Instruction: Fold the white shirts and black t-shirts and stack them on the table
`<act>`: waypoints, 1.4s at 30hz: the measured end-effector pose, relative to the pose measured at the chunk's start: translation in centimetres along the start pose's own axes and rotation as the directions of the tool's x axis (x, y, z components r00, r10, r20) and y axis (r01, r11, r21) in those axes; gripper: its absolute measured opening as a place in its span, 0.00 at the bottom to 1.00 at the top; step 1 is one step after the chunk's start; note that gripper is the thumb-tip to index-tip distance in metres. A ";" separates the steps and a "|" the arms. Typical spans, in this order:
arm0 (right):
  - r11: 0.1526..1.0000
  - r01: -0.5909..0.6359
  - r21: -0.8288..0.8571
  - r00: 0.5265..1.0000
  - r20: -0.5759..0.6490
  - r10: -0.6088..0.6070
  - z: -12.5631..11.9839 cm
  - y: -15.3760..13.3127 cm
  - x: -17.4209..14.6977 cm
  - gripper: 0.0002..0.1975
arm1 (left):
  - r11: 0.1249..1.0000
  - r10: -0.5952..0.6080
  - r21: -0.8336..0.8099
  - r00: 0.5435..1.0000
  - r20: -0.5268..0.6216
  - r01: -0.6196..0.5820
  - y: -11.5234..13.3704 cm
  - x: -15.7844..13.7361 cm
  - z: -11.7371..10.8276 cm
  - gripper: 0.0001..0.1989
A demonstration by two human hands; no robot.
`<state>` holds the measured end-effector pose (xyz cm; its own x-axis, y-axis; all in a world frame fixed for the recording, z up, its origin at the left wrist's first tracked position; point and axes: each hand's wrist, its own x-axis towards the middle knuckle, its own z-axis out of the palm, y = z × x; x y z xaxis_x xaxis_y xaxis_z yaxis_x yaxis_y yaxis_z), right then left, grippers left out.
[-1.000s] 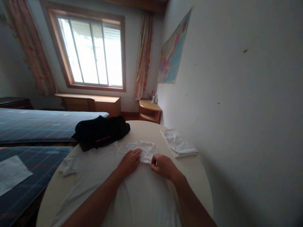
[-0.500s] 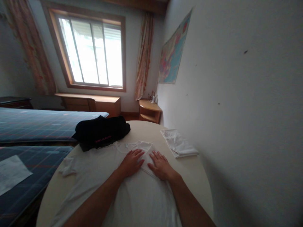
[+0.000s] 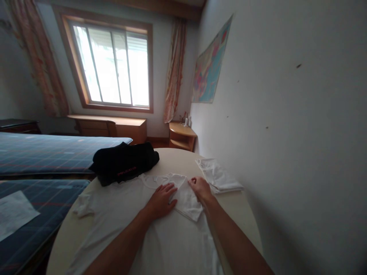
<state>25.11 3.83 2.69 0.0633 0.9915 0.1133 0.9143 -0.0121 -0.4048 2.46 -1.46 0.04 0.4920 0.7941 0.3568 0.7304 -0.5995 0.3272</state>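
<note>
Across the round cream table [image 3: 175,160], your white, short-sleeved cloth T-shirt [image 3: 172,240] lies flat. Your outspread left hand [image 3: 161,200] seemingly steadies it; your narrowed right hand [image 3: 200,188] appears to pinch its folded shoulder [image 3: 184,188] for control.

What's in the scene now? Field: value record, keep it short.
Left hand: resting flat on the white shirt
Right hand: curled at the shirt's right edge, grip unclear
Shirt: laid out on a round table, sleeve on the right folded inward
Table, far left: black bundle, red lettering
Table, far right: folded white cloth
Left background: plaid mattresses
Back wall: window
</note>
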 end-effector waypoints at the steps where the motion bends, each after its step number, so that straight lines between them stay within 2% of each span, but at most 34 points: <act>1: 1.000 -0.004 -0.011 1.000 0.003 0.004 0.2 -0.4 0.4 0.17 | 1.000 -0.004 0.003 1.000 0.007 0.004 0.1 0.0 -0.1 0.24; 4: 0.999 -0.014 -0.045 1.000 0.002 0.014 0.7 -1.4 1.4 0.14 | 1.000 -0.017 0.009 1.000 0.012 0.016 0.2 0.1 -0.1 0.24; 7: 0.995 -0.059 -0.082 0.998 -0.029 0.057 1.0 -2.0 1.8 0.15 | 0.999 -0.025 0.029 0.999 -0.029 0.026 0.1 0.3 0.0 0.23; 10: 0.990 -0.086 -0.108 0.995 -0.060 0.079 1.0 -2.3 1.6 0.15 | 0.995 -0.057 0.078 0.997 -0.058 0.061 0.0 0.4 0.2 0.22; 12: 0.989 -0.080 -0.121 0.994 -0.080 0.070 0.9 -2.6 1.1 0.14 | 0.990 -0.095 0.101 0.995 -0.035 0.098 -0.1 0.4 0.4 0.23; 14: 0.989 -0.043 -0.141 0.993 -0.117 0.026 0.9 -3.0 0.2 0.15 | 0.986 -0.128 0.106 0.992 -0.005 0.128 0.0 0.3 0.4 0.24; 17: 0.979 0.104 -0.178 0.982 -0.139 -0.129 1.2 -3.8 -1.6 0.18 | 0.983 -0.159 0.101 0.987 0.027 0.155 0.2 0.4 0.4 0.24; 19: 0.956 0.228 -0.182 0.965 -0.087 -0.247 1.7 -4.0 -3.0 0.21 | 0.981 -0.169 0.099 0.985 0.042 0.164 0.3 0.6 0.4 0.24; 21: 0.942 0.292 -0.164 0.955 -0.004 -0.296 2.4 -3.9 -4.1 0.25 | 0.981 -0.171 0.101 0.984 0.046 0.165 0.3 1.0 0.4 0.24; 25: 0.963 0.240 -0.125 0.966 0.134 -0.223 3.1 -3.0 -5.0 0.32 | 0.969 -0.193 0.160 0.981 0.000 0.191 -0.6 2.3 0.3 0.25; 28: 0.966 0.231 -0.116 0.964 0.158 -0.212 2.8 -2.0 -4.6 0.33 | 0.931 -0.283 0.237 0.959 -0.020 0.279 -1.7 3.4 0.4 0.26; 30: 0.964 0.239 -0.115 0.962 0.162 -0.219 2.4 -1.3 -4.1 0.34 | 0.917 -0.320 0.256 0.948 0.007 0.307 -2.5 4.1 0.5 0.27; 36: 0.968 0.229 -0.107 0.960 0.189 -0.206 1.6 0.2 -2.1 0.34 | 0.933 -0.288 0.247 0.955 0.075 0.262 -3.9 6.5 0.5 0.26; 39: 0.972 0.229 -0.044 0.961 0.171 -0.219 1.6 0.5 -1.2 0.34 | 0.939 -0.262 0.244 0.963 0.057 0.241 -3.0 7.0 0.2 0.25; 42: 0.967 0.238 0.093 0.960 0.125 -0.249 1.2 0.8 -0.7 0.31 | 0.969 -0.141 0.208 0.990 0.017 0.134 -1.0 6.6 0.1 0.25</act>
<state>25.28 3.26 1.23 -0.2169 0.9715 0.0957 0.8619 0.2366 -0.4485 5.04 4.36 1.93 0.3923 0.8722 0.2923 0.8722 -0.4536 0.1830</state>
